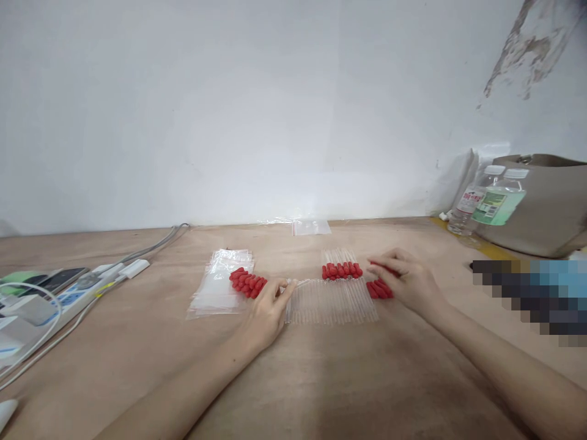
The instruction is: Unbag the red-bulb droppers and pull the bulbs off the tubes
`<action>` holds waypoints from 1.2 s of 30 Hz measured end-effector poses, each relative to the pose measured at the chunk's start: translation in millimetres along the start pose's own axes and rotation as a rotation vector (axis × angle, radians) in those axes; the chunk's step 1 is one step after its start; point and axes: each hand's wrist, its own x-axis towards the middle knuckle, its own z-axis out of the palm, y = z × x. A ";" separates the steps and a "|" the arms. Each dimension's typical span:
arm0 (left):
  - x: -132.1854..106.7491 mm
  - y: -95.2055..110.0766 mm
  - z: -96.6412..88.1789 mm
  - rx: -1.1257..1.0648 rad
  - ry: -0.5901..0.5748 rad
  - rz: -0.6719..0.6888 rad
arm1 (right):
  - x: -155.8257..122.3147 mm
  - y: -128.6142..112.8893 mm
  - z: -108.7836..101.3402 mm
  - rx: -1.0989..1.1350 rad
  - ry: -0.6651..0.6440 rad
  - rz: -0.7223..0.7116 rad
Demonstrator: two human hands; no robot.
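A row of thin clear dropper tubes (332,302) lies side by side on the wooden table in front of me. At the row's left end, my left hand (270,305) pinches one of these tubes by its upper end. Above the row lie several droppers (342,269), each a clear tube with a red rubber bulb. My right hand (408,278) holds a red rubber bulb (380,265) between thumb and fingers. Beneath it rests a small group of red bulbs (380,289). A bigger heap of red bulbs (246,282) sits beside my left hand, partly over clear plastic bags (213,290).
Another clear bag (312,228) lies by the wall. On the left are a power strip (68,299), cables and a phone (59,280). Two plastic bottles (499,198) stand against a grey-brown bag (550,208) at right. A pixelated patch covers the right edge.
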 end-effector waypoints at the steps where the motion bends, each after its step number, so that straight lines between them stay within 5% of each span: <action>1: 0.7 -1.1 2.0 0.004 0.000 0.001 | 5.7 10.0 -4.6 -0.007 -0.026 0.103; 6: 2.6 -4.6 5.7 0.004 0.010 0.036 | 21.2 46.3 -18.4 0.177 -0.101 0.588; 9: 3.4 -2.2 3.1 -0.027 -0.045 0.028 | 21.4 54.2 -20.0 0.330 -0.128 0.745; 15: 5.6 9.5 -3.7 -0.149 -0.197 -0.004 | 11.6 69.4 -9.2 0.343 -0.276 0.691; 25: 3.2 10.3 -7.2 -0.128 -0.267 -0.024 | -1.4 99.2 7.9 0.411 -0.439 0.690; 36: 6.4 10.7 -11.8 -0.043 -0.162 0.019 | 3.0 101.6 10.9 0.246 -0.316 0.712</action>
